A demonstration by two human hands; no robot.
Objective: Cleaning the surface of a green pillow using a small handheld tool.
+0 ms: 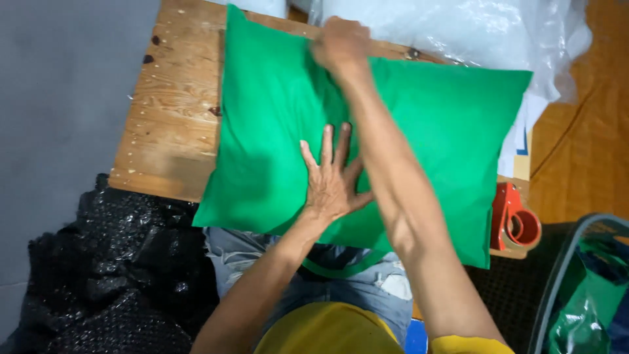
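The green pillow (419,131) lies flat on the desk (170,118), its near edge overhanging toward the person. The left hand (331,177) presses it, fingers spread and apart; the right hand (341,42) is a fist clamped on the far edge. Beyond that grip lies clear plastic (485,29) — a hard tug could drag it, or slide the pillow off, knocking the red tape dispenser (514,223).

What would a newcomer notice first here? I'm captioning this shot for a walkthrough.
A bright green pillow fills the middle, lying across a worn wooden table. The left hand presses flat on its centre while the right hand grips its far edge. A red tape dispenser sits at the table's right corner.
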